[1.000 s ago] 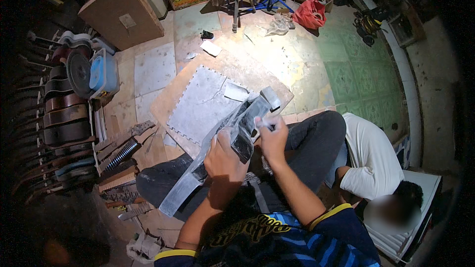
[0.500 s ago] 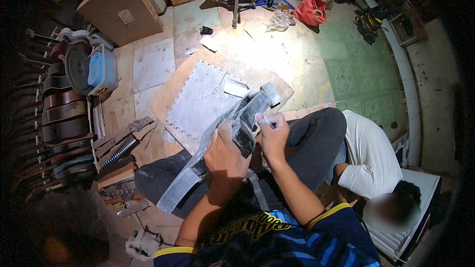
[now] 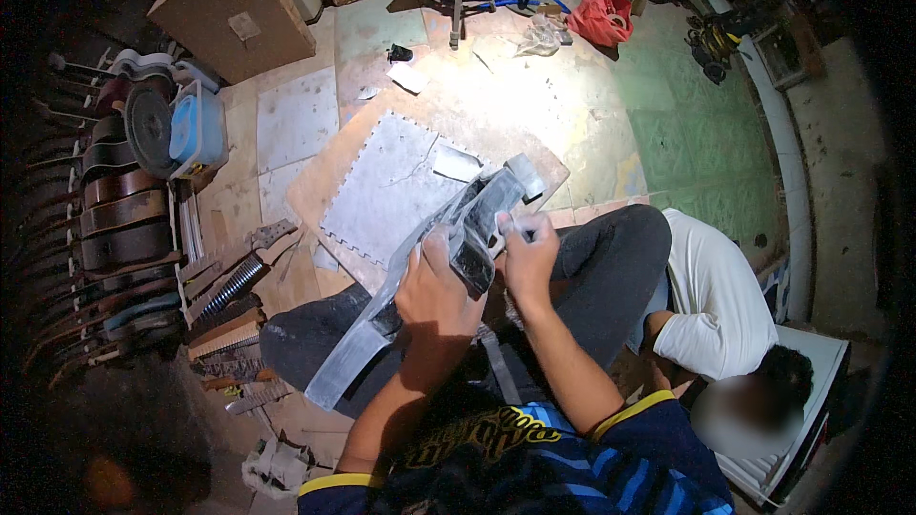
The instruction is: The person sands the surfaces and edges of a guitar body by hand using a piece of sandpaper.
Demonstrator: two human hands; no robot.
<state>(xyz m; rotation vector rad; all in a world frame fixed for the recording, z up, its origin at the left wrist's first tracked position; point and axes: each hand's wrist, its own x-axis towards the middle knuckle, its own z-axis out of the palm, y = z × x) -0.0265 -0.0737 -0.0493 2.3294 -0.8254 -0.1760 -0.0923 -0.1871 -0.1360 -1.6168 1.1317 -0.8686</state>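
A long, angular piece (image 3: 345, 364), coated in grey dust with black patches, lies slantwise across my lap; its kind I cannot make out. My left hand (image 3: 434, 294) is closed around its middle, thumb on the top. At the far half, my right hand (image 3: 530, 259) is closed with thumb and fingers pinched against the piece's right edge. Something pale and small shows beside those fingertips, too small to name. The far end of the piece, a pale block shape (image 3: 524, 175), points away from me over the floor mat.
A grey foam mat (image 3: 382, 181) lies on a board ahead, with a white sheet (image 3: 457, 164) on it. Guitar-like bodies (image 3: 124, 229) line the left, beside a blue tub (image 3: 196, 129). Hand tools (image 3: 239, 286) lie near my left knee. A person in a white shirt (image 3: 720, 296) leans at right.
Both hands keep their holds. The right fingers have shifted very slightly along the piece's edge; the piece itself has barely moved.
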